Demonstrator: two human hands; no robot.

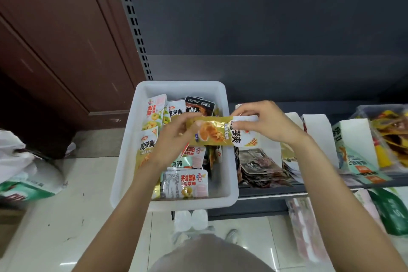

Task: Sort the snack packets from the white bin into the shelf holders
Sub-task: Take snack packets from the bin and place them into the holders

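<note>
A gold and white snack packet (pixel 217 131) is held sideways above the right half of the white bin (pixel 125 168). My left hand (pixel 174 139) grips its gold end and my right hand (pixel 265 122) pinches its white end. The bin holds several more packets, gold, green-white and black, such as one lying flat near the front (pixel 185 184). To the right on the dark shelf (pixel 271 190), white holders (pixel 318 130) stand in a row; the nearest one holds dark brown packets (pixel 258 163).
A clear box with orange-yellow packets (pixel 390 130) sits at the shelf's far right, with a teal carton (pixel 353 157) beside it. Bags lie on the tiled floor at left (pixel 26 174). More goods (pixel 306 229) sit below the shelf at right. A brown wooden door (pixel 55 40) is at back left.
</note>
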